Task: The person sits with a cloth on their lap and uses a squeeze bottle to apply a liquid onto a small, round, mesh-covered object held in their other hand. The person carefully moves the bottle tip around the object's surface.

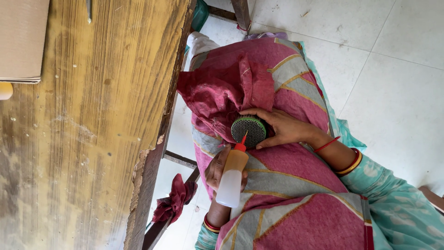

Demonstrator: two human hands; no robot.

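Observation:
My right hand [286, 127] grips a round green part with a dark honeycomb mesh face [248, 131], held on my lap against a crumpled dark red cloth [222, 95]. My left hand [216, 170] holds a small translucent squeeze bottle [231, 178] with amber liquid near its red nozzle. The nozzle tip [244, 137] touches the mesh face. Red and gold bangles sit on both wrists.
A worn wooden table [92, 125] fills the left side, with a cardboard box [21, 39] on it. Another red rag [175, 199] hangs on the table's frame below the edge. My lap is covered in pink and grey patterned fabric [296, 185]. White floor tiles [393, 69] lie to the right.

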